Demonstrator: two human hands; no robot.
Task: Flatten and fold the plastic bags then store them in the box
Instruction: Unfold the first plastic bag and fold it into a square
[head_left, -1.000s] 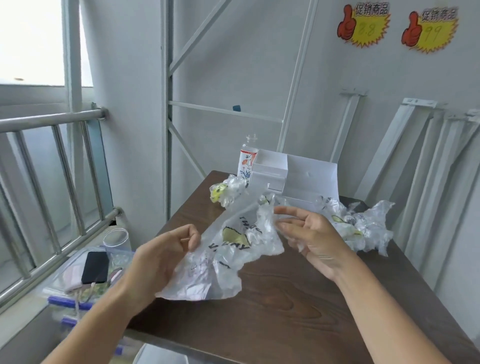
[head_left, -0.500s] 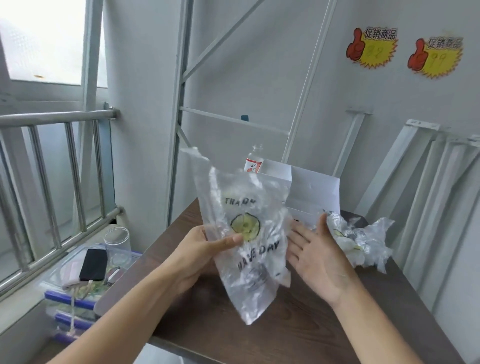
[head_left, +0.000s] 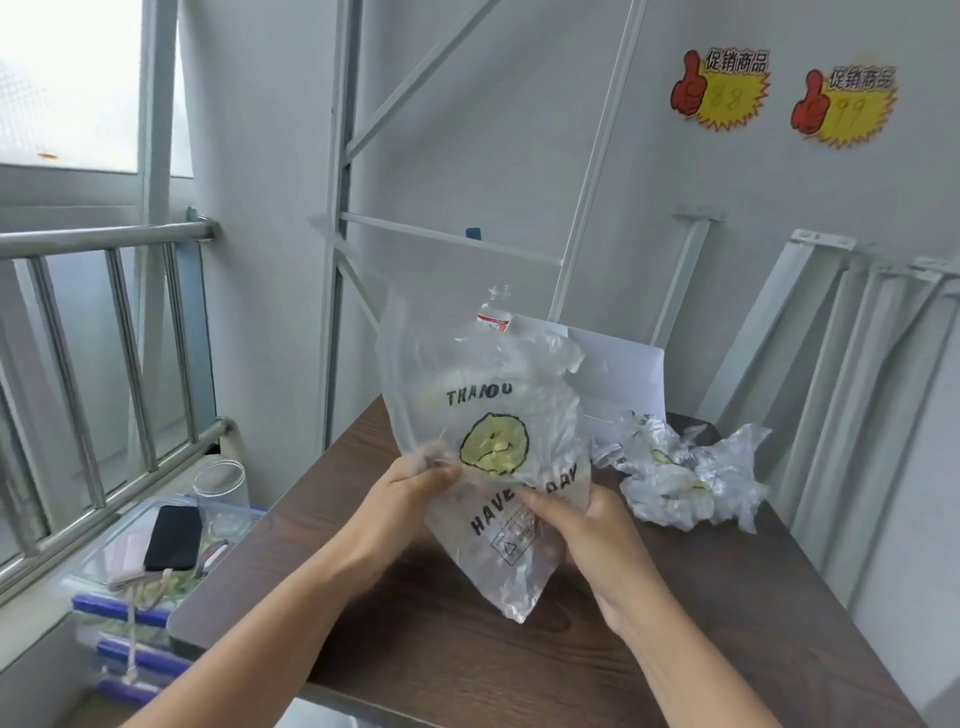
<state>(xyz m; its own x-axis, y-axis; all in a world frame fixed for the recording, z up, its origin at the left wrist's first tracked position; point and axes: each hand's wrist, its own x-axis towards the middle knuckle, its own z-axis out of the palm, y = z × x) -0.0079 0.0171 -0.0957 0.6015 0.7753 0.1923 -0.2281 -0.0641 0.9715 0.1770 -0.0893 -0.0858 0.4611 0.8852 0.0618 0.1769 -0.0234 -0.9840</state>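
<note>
Dark wood worktop (head_left: 467, 649), grey wall (head_left: 519, 156) behind; box (head_left: 623, 374) far, crumpled bags (head_left: 691, 478) right. Left hand (head_left: 400, 499) and right hand (head_left: 587, 530) pinch one printed bag (head_left: 493, 415) upright.

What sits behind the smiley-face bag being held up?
A bottle, neck and red label showing above the bag, and the white box to its right. The bottle's body and the box's left part are covered by the plastic.

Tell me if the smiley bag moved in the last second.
Yes: the smiley bag rose from the table to upright, its top now overlapping the white box.
</note>
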